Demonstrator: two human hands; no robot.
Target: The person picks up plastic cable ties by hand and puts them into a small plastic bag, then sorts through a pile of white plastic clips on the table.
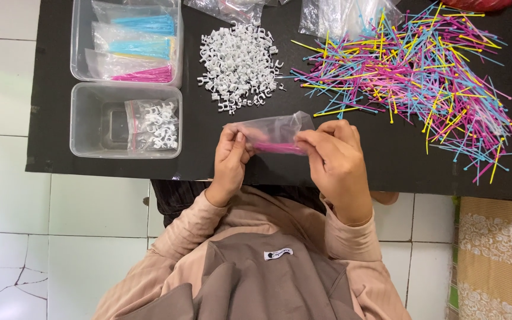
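1. The left hand [230,161] and the right hand [334,161] hold a small clear plastic bag [274,133] between them, just below the pile of white clips [239,65] that lies on the black table [386,160].
2. The fingers of the left hand are pressed together on the bag's left end, thumb against fingertips.
3. The fingers of the right hand pinch the bag's right end, curled over its lower edge.
4. Inside the bag lies a bundle of pink sticks [277,146], running sideways between the two hands.
5. To the right of the white clips spreads a wide heap of loose coloured sticks [422,77] in pink, blue and yellow, well apart from the hands.
6. To the left of the clips stand two clear plastic tubs. The upper tub [81,41] holds bags of blue sticks and one bag of pink sticks.
7. The lower tub [84,124], lower left of the clips, holds one small filled bag of white clips [155,124].
8. Above the clips, at the table's far edge, lie more clear bags [226,9], partly cut off by the frame.
9. The person wears beige sleeves [179,237], seen below the hands.
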